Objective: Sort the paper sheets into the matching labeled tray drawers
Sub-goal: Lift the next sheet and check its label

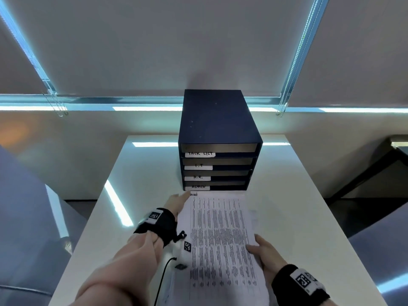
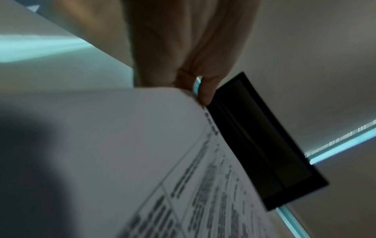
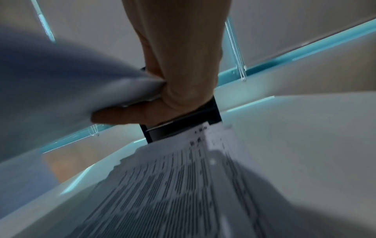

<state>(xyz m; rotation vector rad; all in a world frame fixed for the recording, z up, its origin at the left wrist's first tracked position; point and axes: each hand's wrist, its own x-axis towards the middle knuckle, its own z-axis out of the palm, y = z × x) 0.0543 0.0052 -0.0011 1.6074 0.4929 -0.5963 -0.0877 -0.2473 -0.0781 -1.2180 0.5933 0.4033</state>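
head view looks down on a white surface [image 1: 287,195] with a dark blue four-drawer tray unit [image 1: 217,129] standing at its far middle, its open fronts facing the person. white labels on the drawers read, from top to bottom, task list [image 1: 199,153], i.t [image 1: 198,166], h.r. [image 1: 198,177] and admin [image 1: 198,187]. a printed paper sheet [image 1: 220,235] covered in columns of small text is held lengthwise in front of the unit, its far edge just before the bottom admin drawer; whether it has entered the slot cannot be told. the left hand [image 1: 175,203] reaches along the sheet's left edge toward the far left corner, and left wrist view shows its fingers [image 2: 205,91] curled down onto that corner [image 2: 183,104], gripping it right beside the dark drawer front [image 2: 264,141]. the right hand [image 1: 262,250] holds the sheet's right edge nearer the person, thumb on top; in right wrist view its fingers [image 3: 122,116] pinch a pale curved sheet [image 3: 71,90], with more printed paper [image 3: 183,185] lying below toward the tray unit [image 3: 183,127]. both wrists wear black bands carrying white marker tags, and a cable hangs from the left one. grey roller blinds [image 1: 198,40] with bead chains cover the window behind the surface.
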